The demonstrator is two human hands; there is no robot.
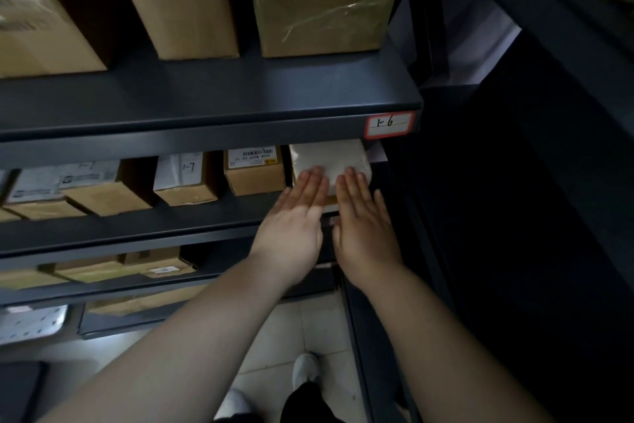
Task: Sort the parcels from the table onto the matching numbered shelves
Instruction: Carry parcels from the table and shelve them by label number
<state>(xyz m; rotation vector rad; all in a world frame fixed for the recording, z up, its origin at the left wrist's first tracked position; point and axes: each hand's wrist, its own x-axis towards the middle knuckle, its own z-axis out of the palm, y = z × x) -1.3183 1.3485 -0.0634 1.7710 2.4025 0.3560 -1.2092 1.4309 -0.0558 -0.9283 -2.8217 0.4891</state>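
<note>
Both flat and straight-fingered, clasping nothing, left grip [291, 227] and right grip [367, 234] are pushing the parcel [329, 157] into the shelf's [171, 223] right end. Uneven pressure is risking a jam against the box [255, 175] beside it.

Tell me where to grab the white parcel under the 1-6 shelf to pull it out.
Probably its near front edge, coming straight from the front: the white parcel lies flat, a brown box stands close on its left, and the shelf above hangs low.
</note>
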